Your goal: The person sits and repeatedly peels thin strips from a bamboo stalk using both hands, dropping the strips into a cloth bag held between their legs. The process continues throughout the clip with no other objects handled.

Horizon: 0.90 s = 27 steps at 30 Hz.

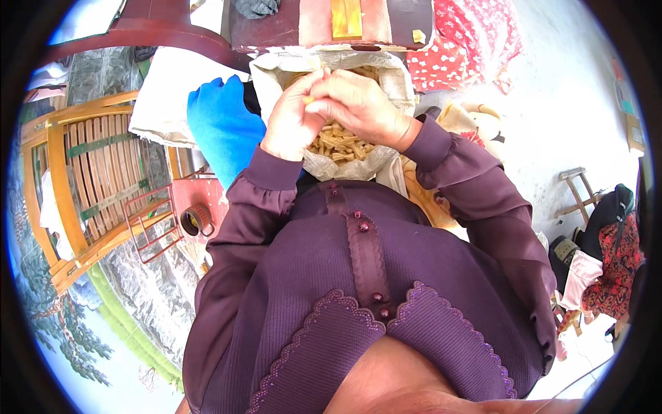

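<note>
Item: small yellow piece — one, mostly hidden, between the fingertips over the sack's mouth; its shape could not be told.

Hands: a pair, bare. Left hand and right hand met with fingers drawn in narrow, both apparently pinching the piece; which one bore the firmer grip could not be told.

Container: white sack, mouth open, directly beneath the hands; contents, many pale yellow-brown pieces, loosely heaped.

Surroundings: dark red table beyond the sack, bearing a yellow wooden block; blue cloth beside the sack, at left.

Handling, as judged: a light fingertip pinch suited so small a piece — hard squeezing risked crushing it. Working low over the open mouth would have let crumbs fall inside. Cuffs were best kept off the rim, lest it fold inward.
</note>
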Tool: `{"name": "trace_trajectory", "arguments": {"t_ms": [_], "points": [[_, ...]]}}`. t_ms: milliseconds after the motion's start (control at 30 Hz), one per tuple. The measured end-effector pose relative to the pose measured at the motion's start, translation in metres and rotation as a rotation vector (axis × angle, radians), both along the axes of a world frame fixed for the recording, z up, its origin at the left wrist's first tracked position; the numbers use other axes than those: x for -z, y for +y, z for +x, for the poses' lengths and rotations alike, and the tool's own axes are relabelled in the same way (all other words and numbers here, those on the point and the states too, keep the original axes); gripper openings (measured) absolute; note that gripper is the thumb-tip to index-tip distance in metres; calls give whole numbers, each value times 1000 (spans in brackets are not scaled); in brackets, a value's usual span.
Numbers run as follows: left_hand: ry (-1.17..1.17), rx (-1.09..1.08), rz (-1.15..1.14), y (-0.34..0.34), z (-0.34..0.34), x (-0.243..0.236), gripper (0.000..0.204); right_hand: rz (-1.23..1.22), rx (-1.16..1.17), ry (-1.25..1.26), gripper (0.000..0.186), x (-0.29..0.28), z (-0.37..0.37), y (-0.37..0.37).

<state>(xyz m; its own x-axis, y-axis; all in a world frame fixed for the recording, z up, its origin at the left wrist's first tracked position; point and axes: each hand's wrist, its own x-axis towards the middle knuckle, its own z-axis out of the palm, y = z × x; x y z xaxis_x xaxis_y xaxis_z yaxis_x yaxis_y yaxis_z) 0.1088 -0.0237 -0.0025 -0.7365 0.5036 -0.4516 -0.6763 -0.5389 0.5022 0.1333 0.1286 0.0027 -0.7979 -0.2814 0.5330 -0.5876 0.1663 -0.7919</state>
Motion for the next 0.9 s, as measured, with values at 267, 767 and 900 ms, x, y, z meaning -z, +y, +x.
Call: {"name": "trace_trajectory", "arguments": {"t_ms": [267,767,900], "points": [[159,101,-388,17,7,-5,18,-44,259,-49,12,-1,-11,11],[1553,-339,-1135,23,6,-21,21,-969,-367,-1042,12,6,-21,15],[1440,-270,-1137,22,3,-24,18,-505,-49,-624,22,-10,-10,10]]}}
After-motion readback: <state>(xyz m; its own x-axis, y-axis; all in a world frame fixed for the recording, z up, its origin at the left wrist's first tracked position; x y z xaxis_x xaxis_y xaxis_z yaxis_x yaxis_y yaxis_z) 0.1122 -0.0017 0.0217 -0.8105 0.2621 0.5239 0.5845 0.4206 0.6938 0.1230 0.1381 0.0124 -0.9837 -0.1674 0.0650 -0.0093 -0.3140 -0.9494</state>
